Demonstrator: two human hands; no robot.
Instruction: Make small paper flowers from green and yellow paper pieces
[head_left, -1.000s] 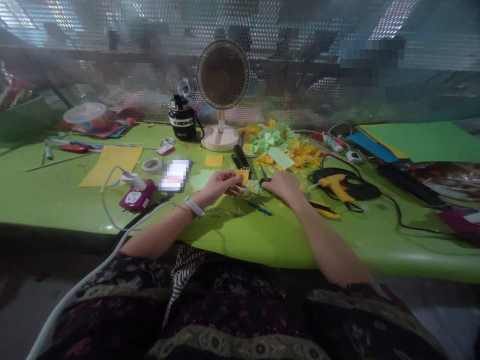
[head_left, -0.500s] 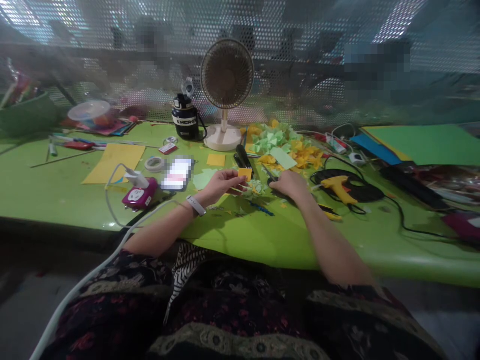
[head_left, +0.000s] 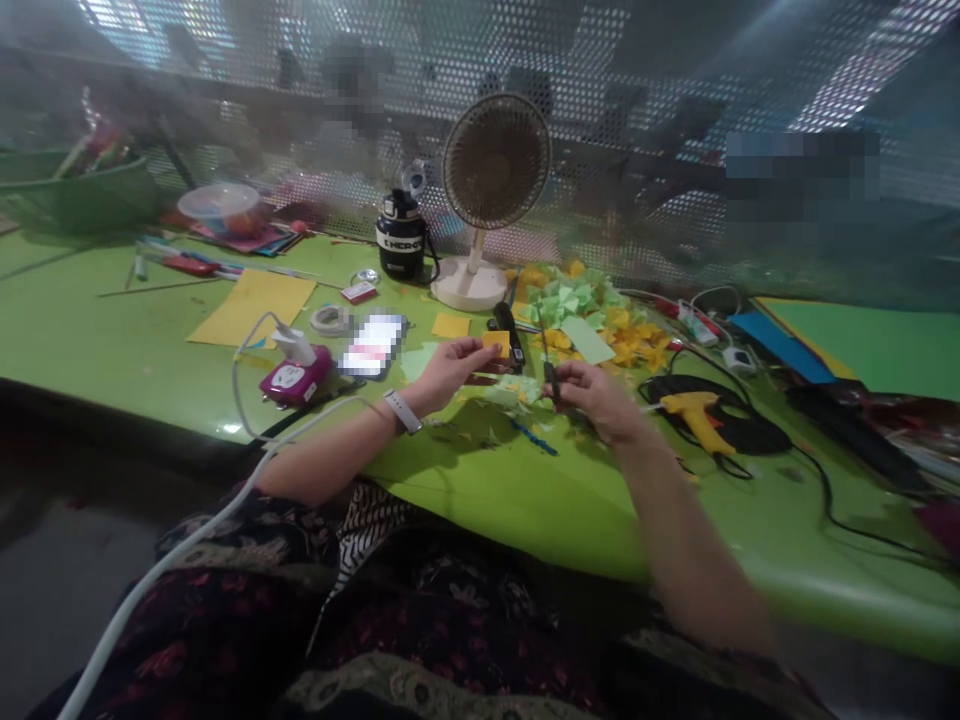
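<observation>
My left hand [head_left: 450, 374], with a pale watch strap on the wrist, pinches a small orange-yellow paper square [head_left: 496, 345] between thumb and fingers. To its right, my right hand [head_left: 602, 400] is closed around the dark handles of a pair of scissors [head_left: 551, 378]. Their thin blades point up and away from me, apart from the paper. Below and between the hands lie pale green paper scraps [head_left: 517, 392] and a twisted blue strip [head_left: 534, 437]. A black stapler [head_left: 510, 332] lies just behind the paper square.
Folded green paper pieces [head_left: 566, 295] and yellow ones [head_left: 634, 335] are heaped behind my right hand. A yellow glue gun [head_left: 699, 420] rests at right. The fan [head_left: 471, 285] and a dark bottle [head_left: 401, 245] stand at the back. At left are a phone [head_left: 373, 345] and a purple power adapter [head_left: 300, 378].
My right hand has raised the scissors and turned their blades upward. My left hand still pinches the paper square. The whole view has shifted and tilted slightly.
</observation>
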